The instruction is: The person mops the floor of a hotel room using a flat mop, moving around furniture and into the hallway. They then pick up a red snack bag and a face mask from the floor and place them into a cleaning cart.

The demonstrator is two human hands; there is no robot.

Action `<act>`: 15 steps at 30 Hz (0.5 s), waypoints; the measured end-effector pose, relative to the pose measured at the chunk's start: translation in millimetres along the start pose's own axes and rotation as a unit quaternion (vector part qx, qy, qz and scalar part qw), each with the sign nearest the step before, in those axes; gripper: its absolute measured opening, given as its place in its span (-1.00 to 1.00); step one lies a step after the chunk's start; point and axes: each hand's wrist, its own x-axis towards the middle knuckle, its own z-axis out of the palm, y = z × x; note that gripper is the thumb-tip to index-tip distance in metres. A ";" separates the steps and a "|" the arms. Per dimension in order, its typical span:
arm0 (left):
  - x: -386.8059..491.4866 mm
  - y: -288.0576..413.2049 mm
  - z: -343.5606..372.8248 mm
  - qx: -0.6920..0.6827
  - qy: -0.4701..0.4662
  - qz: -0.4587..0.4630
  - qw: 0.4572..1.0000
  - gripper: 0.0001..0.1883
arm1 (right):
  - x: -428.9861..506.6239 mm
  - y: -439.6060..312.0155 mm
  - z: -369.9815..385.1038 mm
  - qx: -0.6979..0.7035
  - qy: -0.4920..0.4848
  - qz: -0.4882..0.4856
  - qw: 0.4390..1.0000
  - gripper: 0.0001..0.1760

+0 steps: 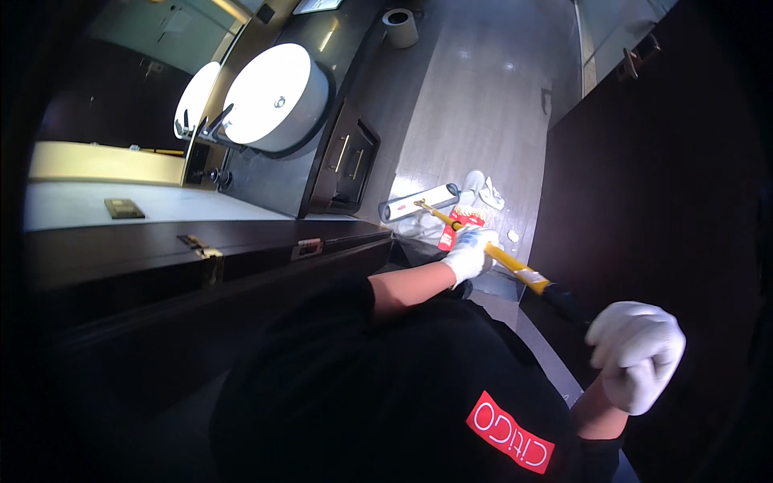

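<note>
My left hand (473, 252), in a white glove, is wrapped around the yellow pole (513, 261) of a flat floor mop. Higher up the pole, my white-gloved right hand (637, 356) is closed at the black grip (566, 303). The pole slants down to the mop's long white head (432, 199), which rests on the floor near the doorway. Beside the head lie a red wrapper (448, 237) with yellow print, a crumpled white cloth (491, 194) and a small white scrap (513, 235). My left hand partly covers the litter.
A round white basin (279, 99) stands on the dark counter (269, 175) at left, above a drawer with brass handles (340, 153). A white cylindrical bin (403, 33) is farther back. Dark doors (640, 181) flank the grey wood-look floor (477, 102).
</note>
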 end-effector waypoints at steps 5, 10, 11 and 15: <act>27.3 24.2 -9.9 -0.010 -0.037 -0.009 0.999 -0.93 | 44.6 -21.2 -1.5 0.004 -0.055 -0.144 0.988 -0.87; 60.0 -22.3 -46.0 0.012 0.047 -0.041 0.998 -0.90 | 75.3 21.3 58.9 -0.048 0.068 -0.166 0.983 -0.88; 69.9 -41.4 -58.4 0.044 0.034 -0.060 0.997 -0.86 | 74.9 43.6 71.6 -0.085 0.176 -0.143 0.970 -0.86; 47.7 -73.0 -68.8 -0.028 0.180 -0.107 0.977 -0.82 | 68.5 96.4 91.8 0.011 -0.001 -0.156 0.988 -0.73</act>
